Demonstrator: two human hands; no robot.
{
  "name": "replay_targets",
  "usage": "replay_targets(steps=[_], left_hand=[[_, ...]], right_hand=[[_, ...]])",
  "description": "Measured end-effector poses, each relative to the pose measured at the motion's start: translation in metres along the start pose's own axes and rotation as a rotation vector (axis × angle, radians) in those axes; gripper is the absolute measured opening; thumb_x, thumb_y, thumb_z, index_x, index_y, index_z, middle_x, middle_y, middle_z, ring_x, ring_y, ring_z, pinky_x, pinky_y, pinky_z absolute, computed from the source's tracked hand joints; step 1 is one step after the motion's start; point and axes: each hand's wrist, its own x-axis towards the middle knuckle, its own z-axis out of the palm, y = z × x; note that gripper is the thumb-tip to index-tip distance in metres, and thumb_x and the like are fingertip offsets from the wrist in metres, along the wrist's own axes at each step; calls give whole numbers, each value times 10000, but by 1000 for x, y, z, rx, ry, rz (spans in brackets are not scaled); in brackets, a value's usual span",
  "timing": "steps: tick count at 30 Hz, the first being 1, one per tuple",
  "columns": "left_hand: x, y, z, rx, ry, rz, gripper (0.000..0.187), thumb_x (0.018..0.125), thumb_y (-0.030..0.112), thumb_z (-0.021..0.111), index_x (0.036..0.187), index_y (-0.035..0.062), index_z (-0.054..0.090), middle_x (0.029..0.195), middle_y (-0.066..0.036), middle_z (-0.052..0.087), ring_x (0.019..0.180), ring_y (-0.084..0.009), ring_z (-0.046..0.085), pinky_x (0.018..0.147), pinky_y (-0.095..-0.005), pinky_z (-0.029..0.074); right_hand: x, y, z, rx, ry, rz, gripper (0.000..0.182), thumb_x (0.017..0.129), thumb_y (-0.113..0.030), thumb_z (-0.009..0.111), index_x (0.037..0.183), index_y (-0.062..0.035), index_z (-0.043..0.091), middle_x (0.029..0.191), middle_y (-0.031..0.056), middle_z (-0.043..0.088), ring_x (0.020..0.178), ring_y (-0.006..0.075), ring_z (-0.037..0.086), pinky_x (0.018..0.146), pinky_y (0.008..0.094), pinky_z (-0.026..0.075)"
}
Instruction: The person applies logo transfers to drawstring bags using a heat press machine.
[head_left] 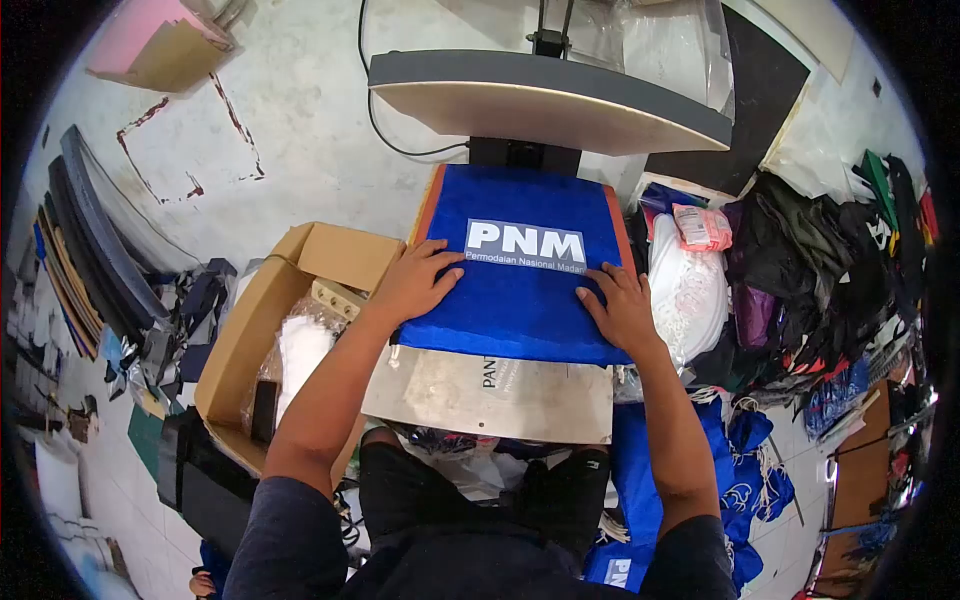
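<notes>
A blue cloth bag (500,318) lies flat on the platen of a heat press, under the raised upper plate (560,103). On the cloth is a clear film (525,243) with white "PNM" lettering and a smaller line of text below. My left hand (422,280) rests on the cloth by the film's left edge, fingers spread. My right hand (620,305) lies at the film's lower right corner, its fingers apart on the cloth. Neither hand grips anything. Below the bag's near edge a light board (430,395) with dark print sticks out.
An open cardboard box (232,370) with packets and a power strip (338,298) stands at the left. Blue bags (640,480) with white cords are piled at the lower right. White material (685,290) and dark clothes (800,240) lie to the right.
</notes>
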Motion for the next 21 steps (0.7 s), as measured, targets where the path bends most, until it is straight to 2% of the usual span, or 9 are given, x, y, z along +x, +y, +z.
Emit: replay_targets(steps=[7, 15, 21], left_hand=[[0, -3, 5, 18, 3, -15, 364, 926, 367, 584, 1212, 155, 659, 1346, -161, 553, 1272, -329, 495, 1075, -546, 319], [15, 0, 2, 110, -20, -20, 334, 910, 380, 600, 1143, 155, 683, 1196, -103, 600, 1184, -311, 535, 1054, -563, 321], [16, 0, 2, 133, -2, -25, 318, 907, 378, 604, 1118, 160, 697, 1196, -85, 595, 1170, -309, 538, 1052, -583, 320]], right_hand=[[-1, -2, -1, 6, -24, 18, 479, 933, -489, 548, 1250, -139, 626, 1367, 185, 531, 1312, 356, 454, 1120, 606, 220], [8, -1, 1, -58, -24, 17, 495, 936, -516, 524, 1247, -145, 627, 1347, 172, 546, 1294, 364, 469, 1124, 599, 220], [11, 0, 5, -79, -4, -2, 487, 932, -512, 533, 1240, -149, 632, 1317, 168, 561, 1273, 378, 481, 1120, 601, 228]])
